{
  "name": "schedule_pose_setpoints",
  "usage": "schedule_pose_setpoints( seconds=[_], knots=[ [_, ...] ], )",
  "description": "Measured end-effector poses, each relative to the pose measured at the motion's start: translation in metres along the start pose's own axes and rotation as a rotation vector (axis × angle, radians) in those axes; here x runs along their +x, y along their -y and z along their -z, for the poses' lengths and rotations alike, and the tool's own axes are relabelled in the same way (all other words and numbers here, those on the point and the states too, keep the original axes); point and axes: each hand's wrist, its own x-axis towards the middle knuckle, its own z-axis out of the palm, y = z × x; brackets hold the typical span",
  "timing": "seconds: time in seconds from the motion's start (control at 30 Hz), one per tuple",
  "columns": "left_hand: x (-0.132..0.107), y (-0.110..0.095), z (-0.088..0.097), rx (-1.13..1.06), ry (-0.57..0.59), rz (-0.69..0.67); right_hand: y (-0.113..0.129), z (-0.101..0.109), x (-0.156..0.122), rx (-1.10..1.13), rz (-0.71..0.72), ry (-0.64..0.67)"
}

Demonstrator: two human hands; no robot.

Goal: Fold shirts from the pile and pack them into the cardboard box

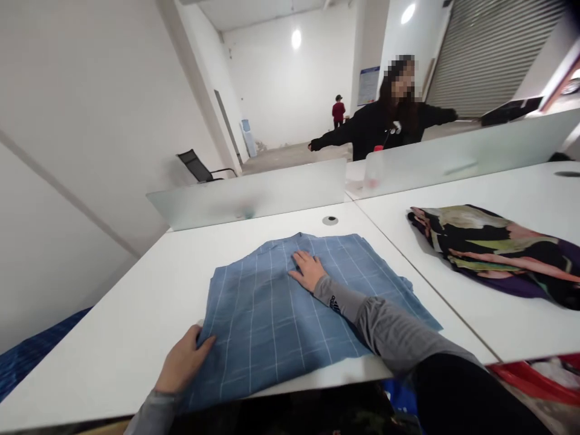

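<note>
White walls and a grey roller shutter (487,51) frame a workroom where a white desk (122,326) fills the lower frame. At lower centre, a blue garment with white windowpane checks (267,314) lies spread on the desktop, its lower edge reaching the near rim. The right hand (308,270) rests palm down on it, fingers loosely spread, the grey-sleeved forearm covering part of the cloth. At lower left, the left hand (183,359) curls at the garment's edge, thumb on the fabric; whether it pinches the cloth cannot be told. A bunched, multicoloured printed fabric (493,251) lies well apart at right. Frosted dividers (258,190) border the far side, blurring what stands behind, including a red-capped bottle (374,169). Beyond, a person in black (385,127) stretches both arms out; a mesh-backed chair (194,165) and a water dispenser (248,138) stand at upper left.
</note>
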Motion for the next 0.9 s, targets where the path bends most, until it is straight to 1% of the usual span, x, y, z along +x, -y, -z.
schedule_pose_setpoints(
  seconds=[0.07,0.1,0.13,0.17,0.2,0.23,0.27,0.3,0.37,0.43,0.5,0.53,0.6,0.67,0.73,0.9],
  knots=[
    [-0.006,0.006,0.003,0.020,-0.123,-0.004,-0.026,0.030,-0.016,-0.013,-0.034,-0.152],
    [-0.011,0.005,0.005,0.019,-0.202,-0.037,-0.043,0.047,-0.028,-0.036,-0.093,-0.250],
    [-0.016,0.001,0.008,0.012,-0.275,-0.092,-0.062,0.065,-0.042,-0.063,-0.185,-0.339],
    [-0.021,-0.008,0.010,-0.002,-0.335,-0.161,-0.081,0.083,-0.058,-0.084,-0.313,-0.395],
    [-0.025,-0.021,0.013,-0.018,-0.371,-0.235,-0.099,0.099,-0.074,-0.094,-0.455,-0.404],
    [-0.027,-0.037,0.015,-0.030,-0.384,-0.305,-0.116,0.113,-0.088,-0.071,-0.584,-0.359],
    [-0.027,-0.057,0.015,-0.040,-0.399,-0.373,-0.129,0.123,-0.101,0.006,-0.680,-0.256],
    [-0.023,-0.078,0.012,-0.035,-0.396,-0.445,-0.137,0.131,-0.111,0.166,-0.730,-0.157],
    [-0.007,-0.121,0.001,0.016,-0.355,-0.565,-0.140,0.136,-0.127,0.564,-0.805,-0.002],
    [0.014,-0.157,-0.019,0.085,-0.314,-0.621,-0.131,0.132,-0.134,0.906,-0.829,0.063],
    [0.037,-0.180,-0.044,0.148,-0.275,-0.607,-0.122,0.124,-0.134,1.112,-0.811,0.085],
    [0.046,-0.187,-0.057,0.171,-0.245,-0.588,-0.119,0.121,-0.131,1.182,-0.789,0.093],
    [0.062,-0.192,-0.077,0.195,-0.170,-0.565,-0.121,0.118,-0.126,1.292,-0.731,0.136],
    [0.070,-0.189,-0.089,0.197,-0.114,-0.563,-0.127,0.117,-0.123,1.354,-0.694,0.181],
    [0.072,-0.184,-0.094,0.190,-0.103,-0.560,-0.134,0.116,-0.122,1.373,-0.687,0.202],
    [0.069,-0.182,-0.093,0.151,-0.098,-0.548,-0.142,0.113,-0.123,1.377,-0.691,0.211]
  ],
)
